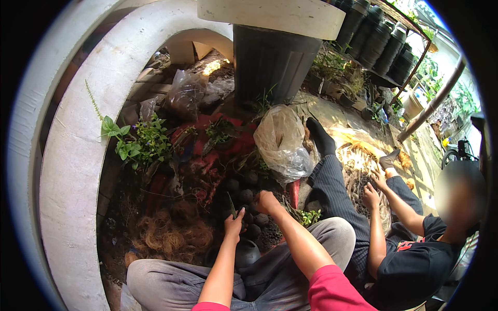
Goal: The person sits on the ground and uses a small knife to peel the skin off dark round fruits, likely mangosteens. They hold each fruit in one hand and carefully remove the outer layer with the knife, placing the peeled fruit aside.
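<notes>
My left hand (234, 225) is closed around a small dark thing from which a thin green leaf or shoot (232, 203) sticks up. To its right, my right hand (267, 202) is curled above dark soil (269, 235); whether it pinches anything cannot be seen. Several round dark balls (246, 196) lie between and behind my hands. Below my left hand, a black plastic pot (246, 252) stands between my legs. A loose heap of brown coconut fibre (175, 233) lies to the left.
A co-worker (412, 248) sits close at right, both hands over soil. Ahead are a clear plastic bag (282, 144), a large black planter (272, 62) and a flowering plant (149, 142). A white curved concrete edge (74, 155) bounds the left. Stacked black pots (375, 42) stand back right.
</notes>
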Available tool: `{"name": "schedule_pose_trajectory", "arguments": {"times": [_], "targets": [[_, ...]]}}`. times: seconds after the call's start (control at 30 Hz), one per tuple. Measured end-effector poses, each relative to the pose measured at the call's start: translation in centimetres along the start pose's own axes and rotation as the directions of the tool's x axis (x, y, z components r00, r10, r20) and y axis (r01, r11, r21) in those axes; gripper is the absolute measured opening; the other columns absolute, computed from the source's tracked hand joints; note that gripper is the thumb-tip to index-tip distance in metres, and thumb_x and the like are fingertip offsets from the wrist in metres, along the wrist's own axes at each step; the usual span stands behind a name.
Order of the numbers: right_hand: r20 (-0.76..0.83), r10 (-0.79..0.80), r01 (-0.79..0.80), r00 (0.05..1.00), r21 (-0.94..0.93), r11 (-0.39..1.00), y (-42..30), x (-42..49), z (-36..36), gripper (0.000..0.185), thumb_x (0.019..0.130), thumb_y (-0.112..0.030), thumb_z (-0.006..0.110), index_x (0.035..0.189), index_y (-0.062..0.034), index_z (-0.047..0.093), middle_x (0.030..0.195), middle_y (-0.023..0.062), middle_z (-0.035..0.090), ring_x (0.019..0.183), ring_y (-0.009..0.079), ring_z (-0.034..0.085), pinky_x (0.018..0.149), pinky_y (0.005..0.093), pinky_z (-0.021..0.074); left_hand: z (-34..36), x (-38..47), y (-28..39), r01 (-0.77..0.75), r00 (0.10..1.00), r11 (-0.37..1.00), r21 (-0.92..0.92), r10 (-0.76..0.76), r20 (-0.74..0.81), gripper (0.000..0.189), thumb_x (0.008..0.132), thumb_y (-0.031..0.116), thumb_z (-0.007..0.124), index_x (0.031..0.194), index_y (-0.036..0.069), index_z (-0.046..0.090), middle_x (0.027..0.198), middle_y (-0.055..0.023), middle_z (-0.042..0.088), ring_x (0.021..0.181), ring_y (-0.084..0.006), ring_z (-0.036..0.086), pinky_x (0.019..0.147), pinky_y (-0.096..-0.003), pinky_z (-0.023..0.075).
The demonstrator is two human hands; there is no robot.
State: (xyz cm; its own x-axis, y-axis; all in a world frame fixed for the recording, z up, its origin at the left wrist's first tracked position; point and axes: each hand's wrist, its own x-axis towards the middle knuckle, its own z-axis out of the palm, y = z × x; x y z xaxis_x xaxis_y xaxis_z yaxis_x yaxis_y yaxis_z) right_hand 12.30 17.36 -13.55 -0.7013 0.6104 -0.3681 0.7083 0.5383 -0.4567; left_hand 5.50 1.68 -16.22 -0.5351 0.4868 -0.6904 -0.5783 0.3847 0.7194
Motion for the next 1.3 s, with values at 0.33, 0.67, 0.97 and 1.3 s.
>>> {"name": "schedule_pose_trajectory", "arguments": {"times": [0.33, 0.67, 0.97, 1.3], "targets": [[-0.108, -0.092, 0.132, 0.990, 0.466, 0.875, -3.4, -1.4, -3.0, 0.020, 0.079, -0.008, 0.067, 0.097, -0.0012, 0.070, 0.081, 0.0155, 0.070, 0.077, 0.0204, 0.069, 0.067, 0.0318, 0.0527, -1.2, 0.5, 1.4, -0.003, 0.998, 0.923, -0.384, -0.020, -0.056, 0.044, 0.086, 0.049, 0.063, 0.069, 0.010, 0.052, 0.061, -0.0021, 0.055, 0.054, -0.0134, 0.055, 0.045, -0.0274, 0.0396], [-0.264, -0.148, 0.279, 0.953, 0.576, 0.769, -6.3, -1.9, -2.7, 0.032, 0.081, -0.011, 0.069, 0.111, -0.0009, 0.063, 0.097, 0.0147, 0.069, 0.083, 0.0190, 0.068, 0.074, 0.0291, 0.0513, -0.6, 0.5, 3.6, -0.023, 0.964, 0.720, -0.694, 0.199, 0.174, 0.033, 0.089, 0.043, 0.061, 0.085, 0.010, 0.059, 0.082, -0.0038, 0.061, 0.080, -0.0196, 0.061, 0.080, -0.0315, 0.0523], [-0.424, -0.227, 0.414, 0.877, 0.426, 0.805, -9.0, -3.9, -4.6, 0.019, 0.073, -0.010, 0.073, 0.090, -0.0033, 0.070, 0.087, 0.0150, 0.065, 0.078, 0.0281, 0.065, 0.070, 0.0340, 0.0498, -0.6, -0.5, 6.0, -0.104, 0.953, 0.651, -0.752, 0.282, 0.112, 0.029, 0.091, 0.040, 0.058, 0.094, 0.011, 0.059, 0.091, -0.0018, 0.062, 0.089, -0.0147, 0.060, 0.079, -0.0294, 0.0515], [-0.530, -0.041, 0.440, 0.847, 0.655, 0.615, -11.1, -5.0, -8.4, 0.014, 0.079, -0.005, 0.068, 0.091, 0.0016, 0.068, 0.082, 0.0090, 0.070, 0.077, 0.0132, 0.067, 0.070, 0.0261, 0.0516, 0.4, -2.6, 10.5, -0.296, 0.889, 0.673, -0.678, 0.453, 0.061, 0.030, 0.092, 0.041, 0.056, 0.101, 0.013, 0.060, 0.091, 0.0021, 0.062, 0.087, -0.0136, 0.060, 0.078, -0.0339, 0.0510]]}}
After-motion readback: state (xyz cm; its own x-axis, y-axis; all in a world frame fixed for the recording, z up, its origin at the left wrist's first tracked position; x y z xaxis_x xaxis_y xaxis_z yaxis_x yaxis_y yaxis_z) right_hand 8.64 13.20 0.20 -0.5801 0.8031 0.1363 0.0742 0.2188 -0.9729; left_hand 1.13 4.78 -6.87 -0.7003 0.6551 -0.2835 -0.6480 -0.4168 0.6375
